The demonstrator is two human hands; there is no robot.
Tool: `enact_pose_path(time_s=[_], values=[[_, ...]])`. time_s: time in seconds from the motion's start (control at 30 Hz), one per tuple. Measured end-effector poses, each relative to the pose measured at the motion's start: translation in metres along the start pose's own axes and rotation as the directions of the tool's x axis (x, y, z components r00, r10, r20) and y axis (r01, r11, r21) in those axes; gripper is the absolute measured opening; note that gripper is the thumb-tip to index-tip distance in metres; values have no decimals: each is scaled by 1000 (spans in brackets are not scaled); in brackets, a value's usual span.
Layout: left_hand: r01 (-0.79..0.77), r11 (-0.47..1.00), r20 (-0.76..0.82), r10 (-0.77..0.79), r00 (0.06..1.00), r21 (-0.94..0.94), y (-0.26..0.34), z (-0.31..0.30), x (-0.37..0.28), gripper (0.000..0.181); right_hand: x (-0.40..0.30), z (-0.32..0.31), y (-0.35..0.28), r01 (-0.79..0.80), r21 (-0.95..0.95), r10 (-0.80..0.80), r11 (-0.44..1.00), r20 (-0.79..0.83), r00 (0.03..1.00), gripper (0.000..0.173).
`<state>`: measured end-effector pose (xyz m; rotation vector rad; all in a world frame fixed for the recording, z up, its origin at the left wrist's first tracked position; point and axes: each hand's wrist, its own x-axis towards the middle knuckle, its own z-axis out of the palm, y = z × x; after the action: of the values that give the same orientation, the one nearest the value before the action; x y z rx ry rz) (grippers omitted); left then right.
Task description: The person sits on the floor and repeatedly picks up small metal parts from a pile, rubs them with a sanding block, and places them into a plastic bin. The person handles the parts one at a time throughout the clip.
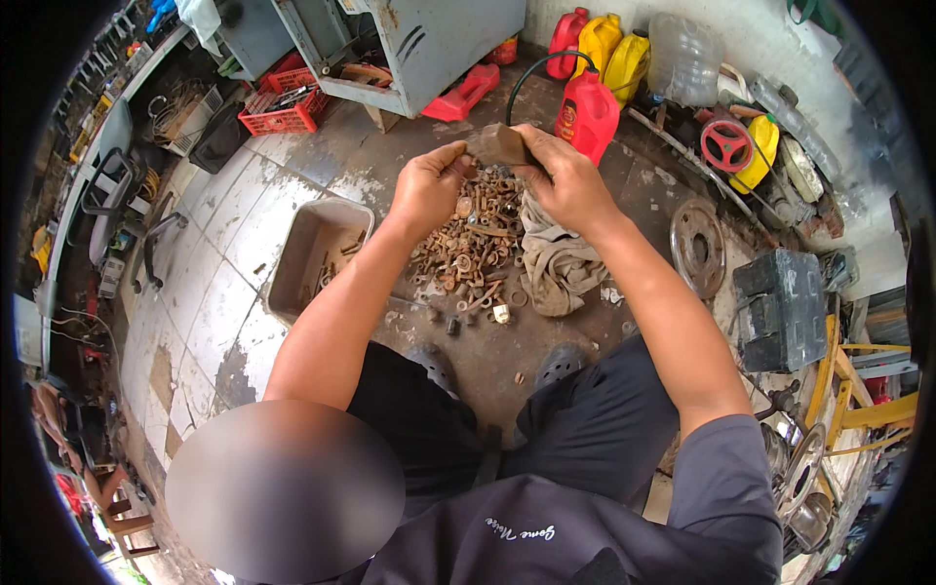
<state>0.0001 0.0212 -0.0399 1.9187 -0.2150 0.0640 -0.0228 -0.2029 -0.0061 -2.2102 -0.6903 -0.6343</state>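
Observation:
Both hands are raised above a pile of rusty bolts, nuts and washers [468, 241] on the floor. My right hand [567, 175] grips the right end of a brown, block-like piece [496, 145] whose material I cannot tell. At its left end, my left hand [433, 183] pinches with thumb and fingers, touching or holding the edge. A crumpled grey-beige rag [559, 274] lies against the pile's right side. To the left, partly behind my left forearm, a grey plastic bin [281, 270] holds a few bolts.
Beyond the pile stand a red jug with a black hose [589, 117] and yellow jugs [599, 40]. A red crate [281, 121] sits beside a grey metal cabinet [439, 51]. On the right are a round metal disc [697, 248] and a black case [782, 311].

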Motion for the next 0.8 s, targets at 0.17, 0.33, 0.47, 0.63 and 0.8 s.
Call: enact_pose_path(time_s=[0.17, 0.33, 0.47, 0.63, 0.8], values=[[-1, 997, 64, 6, 998, -83, 2, -3, 7, 35, -27, -9, 56, -136, -151, 146, 979, 52, 988, 46], [27, 992, 123, -12, 992, -121, 0, 1, 3, 33, -2, 2, 7, 173, -26, -174, 985, -47, 984, 47], [22, 986, 65, -12, 998, -163, 9, -41, 19, 31, -34, -8, 64, -207, -322, 282, 924, 208, 937, 41], [371, 894, -173, -336, 926, 252, -45, -137, -7, 31, -38, -15, 66, -242, -320, 308, 916, 172, 936, 46], [639, 653, -237, -601, 764, 406, -86, -169, -41, 60, -35, -16, 72, -301, -363, 388, 882, 194, 901, 49]])
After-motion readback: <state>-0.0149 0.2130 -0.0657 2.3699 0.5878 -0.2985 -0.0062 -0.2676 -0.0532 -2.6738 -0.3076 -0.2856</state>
